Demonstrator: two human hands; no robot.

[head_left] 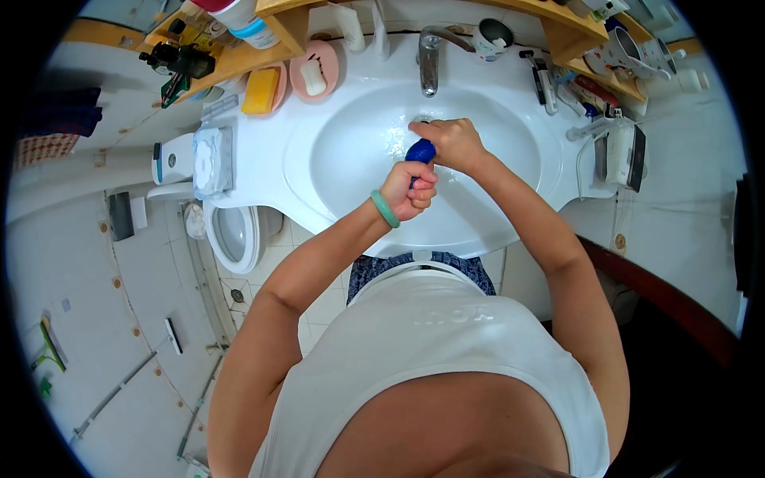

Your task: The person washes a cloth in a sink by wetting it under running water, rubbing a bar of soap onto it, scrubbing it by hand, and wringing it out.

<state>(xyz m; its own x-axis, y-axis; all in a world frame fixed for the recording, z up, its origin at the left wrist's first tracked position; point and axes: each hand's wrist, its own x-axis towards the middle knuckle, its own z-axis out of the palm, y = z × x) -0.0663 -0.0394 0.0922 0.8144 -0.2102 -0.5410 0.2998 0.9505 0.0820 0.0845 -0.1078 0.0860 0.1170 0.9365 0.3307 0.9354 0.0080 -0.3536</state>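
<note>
Over the white sink basin (343, 159), my left hand (409, 191) is closed in a fist around a dark blue bundle (421, 150). The bundle looks soft and wet, but its kind is unclear. A green bangle (385, 209) circles my left wrist. My right hand (457, 145) is bent just beyond the bundle and touches its right side. One right finger points left; the others are curled, and what they hold, if anything, is hidden. Above both hands is the chrome faucet (429, 64). Water glints in the basin left of my right hand.
Left of the faucet are a soap dish (314, 72) with white soap and a yellow sponge (260, 91). A cup (492, 40) stands right of it. Razors (545, 84) lie on the right counter. A wipes pack (213, 161) sits at the left edge, above the toilet (233, 237).
</note>
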